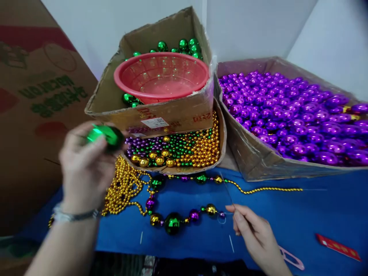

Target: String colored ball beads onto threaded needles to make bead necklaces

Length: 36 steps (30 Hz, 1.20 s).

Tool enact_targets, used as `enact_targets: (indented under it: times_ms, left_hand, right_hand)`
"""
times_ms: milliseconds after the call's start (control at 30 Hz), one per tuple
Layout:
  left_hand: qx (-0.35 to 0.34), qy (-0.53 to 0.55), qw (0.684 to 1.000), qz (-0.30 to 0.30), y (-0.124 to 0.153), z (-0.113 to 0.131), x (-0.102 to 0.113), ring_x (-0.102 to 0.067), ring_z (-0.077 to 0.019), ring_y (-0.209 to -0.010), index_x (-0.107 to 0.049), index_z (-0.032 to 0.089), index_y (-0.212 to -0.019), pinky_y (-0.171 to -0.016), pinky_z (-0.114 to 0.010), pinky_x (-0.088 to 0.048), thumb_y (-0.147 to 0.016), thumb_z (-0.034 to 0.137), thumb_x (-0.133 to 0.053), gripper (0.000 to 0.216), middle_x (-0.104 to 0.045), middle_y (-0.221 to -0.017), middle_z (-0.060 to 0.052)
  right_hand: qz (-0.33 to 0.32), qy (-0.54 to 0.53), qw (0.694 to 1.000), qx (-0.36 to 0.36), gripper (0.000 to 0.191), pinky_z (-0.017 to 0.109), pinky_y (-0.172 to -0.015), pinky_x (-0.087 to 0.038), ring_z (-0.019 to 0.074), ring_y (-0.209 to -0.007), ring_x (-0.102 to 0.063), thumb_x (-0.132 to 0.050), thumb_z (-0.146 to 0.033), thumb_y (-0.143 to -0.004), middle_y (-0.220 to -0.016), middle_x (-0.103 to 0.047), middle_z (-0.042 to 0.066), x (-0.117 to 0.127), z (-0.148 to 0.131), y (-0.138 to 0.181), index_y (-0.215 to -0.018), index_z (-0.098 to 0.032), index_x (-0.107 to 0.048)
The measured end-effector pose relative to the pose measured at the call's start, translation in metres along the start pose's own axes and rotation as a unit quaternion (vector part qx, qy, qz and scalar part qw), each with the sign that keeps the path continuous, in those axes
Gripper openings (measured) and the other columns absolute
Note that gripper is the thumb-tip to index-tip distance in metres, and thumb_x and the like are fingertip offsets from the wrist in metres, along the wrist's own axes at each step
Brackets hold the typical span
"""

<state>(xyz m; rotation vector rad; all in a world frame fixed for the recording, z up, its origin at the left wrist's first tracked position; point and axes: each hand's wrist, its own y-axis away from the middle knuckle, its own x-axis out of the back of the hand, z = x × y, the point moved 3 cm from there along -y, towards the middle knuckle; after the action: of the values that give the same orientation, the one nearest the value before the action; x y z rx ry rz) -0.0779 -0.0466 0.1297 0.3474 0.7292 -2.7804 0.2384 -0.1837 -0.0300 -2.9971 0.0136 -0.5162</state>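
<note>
My left hand (83, 165) is raised at the left, fingers closed on a large shiny green ball (105, 136); it is blurred by motion. My right hand (253, 232) rests low on the blue cloth (301, 214), pinching a thin needle or wire (228, 193) that leads to a strand of green, gold and purple balls (178, 220). A pile of small gold bead strands (123, 188) lies beside the left wrist.
A cardboard box with green balls holds a red plastic basket (161, 76). Below it a tray (184, 149) holds mixed small beads. A big box of purple balls (293, 111) stands right. Pink snips (290, 258) and a red strip (337, 247) lie at right.
</note>
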Motion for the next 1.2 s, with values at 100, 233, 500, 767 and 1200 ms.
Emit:
enact_targets:
  times_ms: [100, 233, 500, 767, 1200]
  left_hand:
    - [0.253, 0.12, 0.958, -0.062, 0.081, -0.04, -0.024, -0.063, -0.0272, -0.096, -0.056, 0.016, -0.106, -0.07, -0.037, -0.057, -0.079, 0.012, -0.059, 0.027, -0.062, -0.109, -0.011]
    - [0.452, 0.221, 0.862, -0.065, 0.134, -0.075, -0.049, -0.061, -0.0329, -0.102, -0.055, 0.016, -0.113, -0.074, -0.036, -0.056, -0.083, 0.02, -0.055, 0.03, -0.062, -0.107, -0.011]
    - [0.49, 0.256, 0.833, -0.011, 0.135, -0.091, -0.072, -0.06, -0.0356, -0.105, -0.06, 0.013, -0.095, -0.08, -0.035, -0.055, -0.086, 0.025, -0.056, 0.016, -0.065, -0.103, -0.011]
    - [0.494, 0.249, 0.833, 0.007, 0.136, -0.092, -0.073, -0.063, -0.0337, -0.099, -0.061, 0.011, -0.093, -0.075, -0.033, -0.057, -0.085, 0.026, -0.057, 0.018, -0.066, -0.098, -0.011]
    - [0.35, 0.132, 0.922, -0.096, 0.138, -0.084, -0.073, -0.057, -0.0237, -0.1, -0.049, 0.022, -0.109, -0.078, -0.036, -0.052, -0.077, 0.015, -0.066, 0.037, -0.055, -0.113, -0.008]
  right_hand:
    - [-0.042, 0.039, 0.997, 0.053, 0.021, 0.017, -0.063, -0.05, 0.0106, -0.062, -0.062, -0.045, -0.025, -0.093, -0.068, -0.062, -0.001, -0.006, -0.006, 0.001, -0.107, -0.023, -0.062]
    - [-0.057, 0.08, 0.988, 0.117, 0.022, 0.021, -0.079, -0.049, 0.0146, -0.087, -0.065, -0.046, -0.019, -0.092, -0.093, -0.068, 0.003, -0.009, -0.011, 0.005, -0.108, -0.024, -0.06]
    - [-0.039, 0.1, 0.984, 0.14, 0.021, 0.023, -0.078, -0.051, 0.0149, -0.084, -0.066, -0.044, -0.014, -0.092, -0.093, -0.069, 0.003, -0.008, -0.005, 0.014, -0.106, -0.023, -0.057]
    - [-0.035, 0.129, 0.977, 0.164, 0.023, 0.024, -0.075, -0.051, 0.0153, -0.083, -0.067, -0.042, -0.014, -0.092, -0.091, -0.068, 0.003, -0.007, -0.003, 0.01, -0.109, -0.023, -0.055]
    - [-0.005, 0.241, 0.944, 0.224, 0.023, 0.029, -0.07, -0.053, 0.0188, -0.075, -0.067, -0.044, -0.012, -0.091, -0.078, -0.067, 0.004, -0.006, 0.0, 0.009, -0.109, -0.018, -0.057]
